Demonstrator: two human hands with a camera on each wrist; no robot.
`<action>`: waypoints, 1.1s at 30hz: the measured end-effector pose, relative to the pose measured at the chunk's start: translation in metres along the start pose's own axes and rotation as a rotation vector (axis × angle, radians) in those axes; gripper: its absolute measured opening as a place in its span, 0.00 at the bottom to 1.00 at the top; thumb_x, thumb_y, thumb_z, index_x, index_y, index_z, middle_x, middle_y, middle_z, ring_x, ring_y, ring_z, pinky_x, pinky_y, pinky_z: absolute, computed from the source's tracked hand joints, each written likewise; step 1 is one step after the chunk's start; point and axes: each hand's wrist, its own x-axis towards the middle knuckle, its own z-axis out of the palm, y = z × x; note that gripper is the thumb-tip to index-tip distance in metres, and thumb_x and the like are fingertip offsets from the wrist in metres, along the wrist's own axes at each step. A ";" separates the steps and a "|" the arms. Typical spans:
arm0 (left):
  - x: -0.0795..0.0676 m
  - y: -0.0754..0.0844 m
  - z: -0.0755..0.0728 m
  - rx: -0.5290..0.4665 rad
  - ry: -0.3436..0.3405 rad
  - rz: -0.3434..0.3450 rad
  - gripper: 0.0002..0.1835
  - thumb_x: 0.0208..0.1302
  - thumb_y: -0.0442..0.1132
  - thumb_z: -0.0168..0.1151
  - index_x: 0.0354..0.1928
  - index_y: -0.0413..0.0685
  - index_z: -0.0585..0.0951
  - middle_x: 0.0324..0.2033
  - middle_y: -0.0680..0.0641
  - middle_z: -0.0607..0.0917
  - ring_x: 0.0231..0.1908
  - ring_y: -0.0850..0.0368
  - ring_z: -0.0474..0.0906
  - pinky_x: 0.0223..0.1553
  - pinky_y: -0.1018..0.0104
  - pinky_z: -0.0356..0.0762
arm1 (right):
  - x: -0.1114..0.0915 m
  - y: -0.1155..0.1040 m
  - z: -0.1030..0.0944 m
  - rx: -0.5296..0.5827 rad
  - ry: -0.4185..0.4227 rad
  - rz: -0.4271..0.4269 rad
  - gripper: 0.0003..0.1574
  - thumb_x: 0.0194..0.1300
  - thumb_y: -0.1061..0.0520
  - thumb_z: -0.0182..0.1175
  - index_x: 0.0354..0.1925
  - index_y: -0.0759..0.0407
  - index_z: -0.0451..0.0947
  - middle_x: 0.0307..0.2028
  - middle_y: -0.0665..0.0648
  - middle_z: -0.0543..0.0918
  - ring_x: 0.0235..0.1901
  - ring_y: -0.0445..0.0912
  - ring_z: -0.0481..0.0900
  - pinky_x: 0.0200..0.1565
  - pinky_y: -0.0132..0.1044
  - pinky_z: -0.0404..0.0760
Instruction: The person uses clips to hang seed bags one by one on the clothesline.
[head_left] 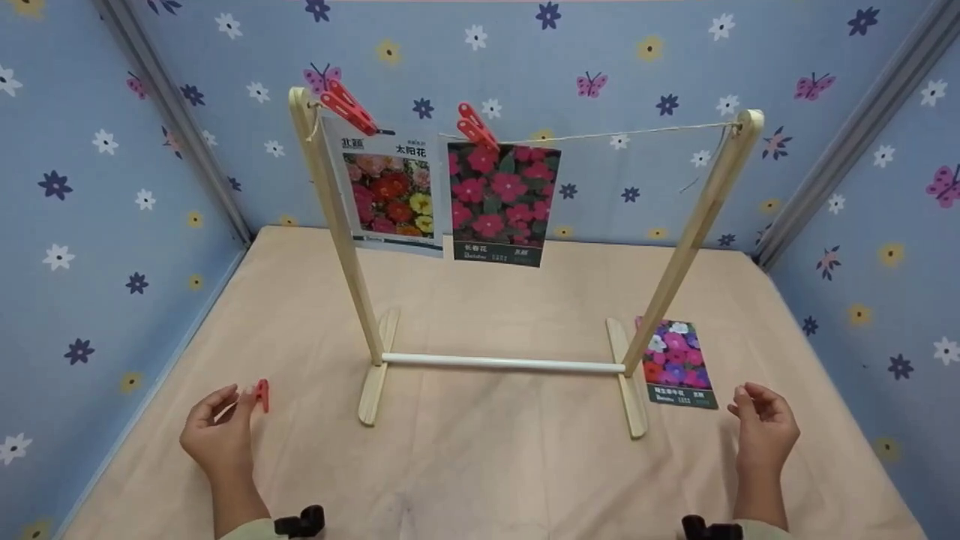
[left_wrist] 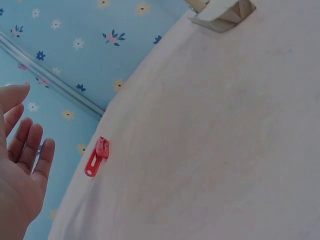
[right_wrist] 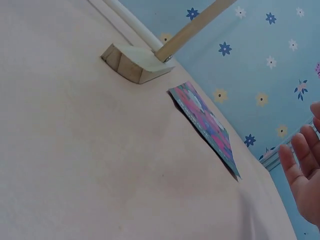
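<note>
My left hand hovers at the left of the table, its fingers loosely bent with nothing in them. Just beyond its fingertips a red clothespin lies on the cloth; the left wrist view shows this clothespin apart from the hand. At the right, my right hand is likewise relaxed and holds nothing. Nearest to it lies a flower seed packet, flat beside the rack's right foot. Two more packets hang from the string: a white-bordered one and a pink-flowered one, each under a red clothespin.
A wooden rack stands mid-table, with a left post, a right post, a white crossbar and a string between the post tops. Flower-patterned walls enclose the table on the back and sides.
</note>
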 end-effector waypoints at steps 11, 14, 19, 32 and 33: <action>0.003 -0.012 0.000 0.313 -0.021 -0.134 0.28 0.57 0.45 0.72 0.59 0.41 0.79 0.60 0.44 0.76 0.61 0.52 0.68 0.63 0.61 0.67 | 0.012 0.018 -0.006 -0.214 -0.012 0.170 0.23 0.68 0.54 0.61 0.57 0.63 0.73 0.45 0.50 0.74 0.41 0.38 0.76 0.38 0.21 0.79; 0.004 -0.014 -0.002 0.381 -0.057 -0.117 0.32 0.57 0.47 0.72 0.62 0.42 0.77 0.62 0.42 0.74 0.63 0.49 0.68 0.63 0.57 0.68 | 0.014 0.020 -0.006 -0.316 -0.045 0.160 0.27 0.69 0.53 0.60 0.61 0.63 0.70 0.51 0.53 0.74 0.43 0.37 0.74 0.39 0.20 0.78; 0.006 -0.018 -0.005 0.399 -0.111 -0.136 0.37 0.56 0.49 0.73 0.66 0.46 0.73 0.65 0.40 0.69 0.64 0.45 0.66 0.64 0.54 0.66 | 0.015 0.025 -0.004 -0.497 -0.100 0.138 0.36 0.69 0.48 0.59 0.68 0.63 0.64 0.63 0.62 0.69 0.53 0.46 0.71 0.49 0.29 0.75; 0.007 -0.032 0.001 0.502 -0.193 -0.144 0.38 0.61 0.43 0.69 0.71 0.46 0.66 0.67 0.39 0.67 0.67 0.45 0.63 0.67 0.54 0.62 | 0.015 0.042 0.010 -0.727 -0.171 0.161 0.47 0.68 0.42 0.59 0.73 0.66 0.55 0.68 0.68 0.58 0.68 0.59 0.58 0.66 0.50 0.65; 0.007 -0.033 0.002 0.517 -0.200 -0.143 0.37 0.62 0.43 0.68 0.71 0.47 0.66 0.67 0.39 0.68 0.67 0.45 0.63 0.67 0.54 0.62 | 0.015 0.042 0.011 -0.746 -0.183 0.156 0.48 0.68 0.41 0.58 0.73 0.67 0.55 0.69 0.68 0.57 0.68 0.60 0.56 0.66 0.50 0.64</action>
